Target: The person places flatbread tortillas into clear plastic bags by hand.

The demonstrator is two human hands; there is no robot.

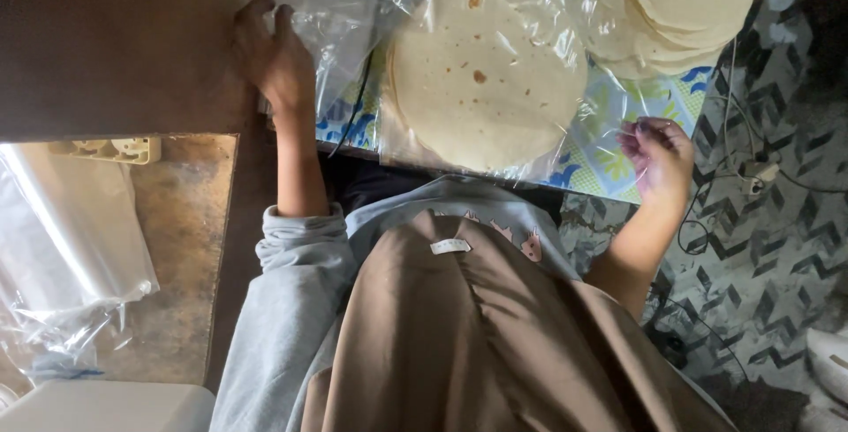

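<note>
Round, pale flatbreads with brown spots [486, 70] lie flat inside a clear plastic bag [565, 123] — between both hands.

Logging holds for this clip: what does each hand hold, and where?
Right hand pinches the clear plastic bag of round flatbreads at its edge; left hand rests on loose plastic.

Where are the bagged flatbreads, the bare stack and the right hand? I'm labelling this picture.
bagged flatbreads [484, 70], head view, middle of the top bread.
bare stack [680, 8], head view, top bread's face.
right hand [658, 154], head view, back of the hand.
</note>
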